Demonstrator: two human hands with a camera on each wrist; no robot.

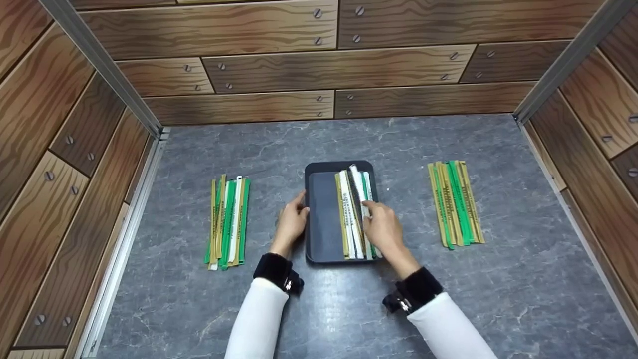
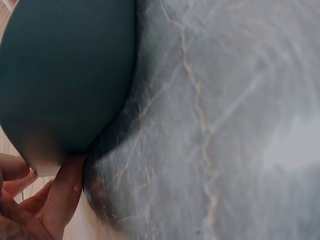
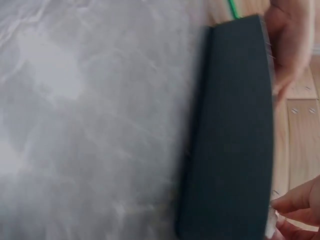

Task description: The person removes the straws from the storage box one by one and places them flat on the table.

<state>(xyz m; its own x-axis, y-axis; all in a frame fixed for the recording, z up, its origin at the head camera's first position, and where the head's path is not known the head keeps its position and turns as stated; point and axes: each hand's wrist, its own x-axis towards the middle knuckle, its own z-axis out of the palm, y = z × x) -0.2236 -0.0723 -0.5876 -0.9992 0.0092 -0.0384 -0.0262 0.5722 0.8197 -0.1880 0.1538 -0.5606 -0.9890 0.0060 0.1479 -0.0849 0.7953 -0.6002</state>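
A dark rectangular tray (image 1: 324, 219) lies on the floor panel in the middle of the head view. Several long, thin printed packets (image 1: 349, 219), white, gold and green, lie lengthwise along its right side. My left hand (image 1: 291, 224) touches the tray's left wall from outside, fingers on its upper edge and thumb lower down. My right hand (image 1: 385, 229) is over the right wall and pinches a whitish packet (image 3: 271, 223) between thumb and index finger. The wall hides most of that packet in the right wrist view.
To the left lies a bundle of green, gold and white packets (image 1: 228, 222). On the right is another bundle, green and gold (image 1: 456, 204). Wood-patterned walls (image 1: 279, 70) enclose the grey marbled surface (image 1: 339, 319) at the back and both sides.
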